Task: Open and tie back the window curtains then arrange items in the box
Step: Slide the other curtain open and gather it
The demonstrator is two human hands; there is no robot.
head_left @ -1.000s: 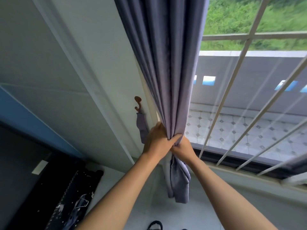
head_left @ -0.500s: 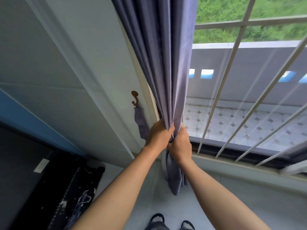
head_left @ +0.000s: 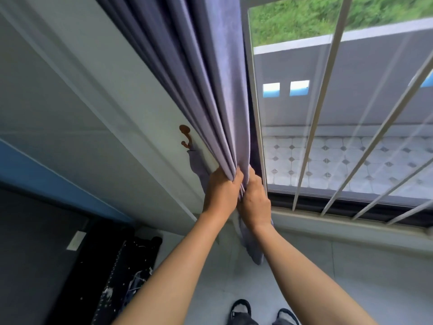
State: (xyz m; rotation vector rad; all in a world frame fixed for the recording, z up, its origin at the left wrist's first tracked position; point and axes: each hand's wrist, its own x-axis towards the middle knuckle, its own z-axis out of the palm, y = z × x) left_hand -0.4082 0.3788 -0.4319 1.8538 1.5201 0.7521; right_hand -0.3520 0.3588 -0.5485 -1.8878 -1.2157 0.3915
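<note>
A grey-purple curtain (head_left: 210,90) hangs gathered into folds at the left side of the window. My left hand (head_left: 221,191) grips the bunched folds from the left, fingers curled around them. My right hand (head_left: 254,200) grips the same bunch from the right, touching the left hand. The curtain's lower end (head_left: 254,249) hangs below my hands. A brown wall hook (head_left: 186,137) sits on the wall just left of the curtain, with a matching fabric tie-back strip (head_left: 199,165) hanging from it, partly hidden behind my left hand.
White window bars (head_left: 316,118) cross the glass on the right, above a dark sill (head_left: 351,207). A black case (head_left: 112,273) lies on the floor at lower left beside a dark panel. My feet in sandals (head_left: 241,310) stand on the pale floor.
Both hands have carried the gathered curtain leftward toward the wall hook and squeezed the folds tighter. More window is uncovered, and the view has tilted down, showing my feet.
</note>
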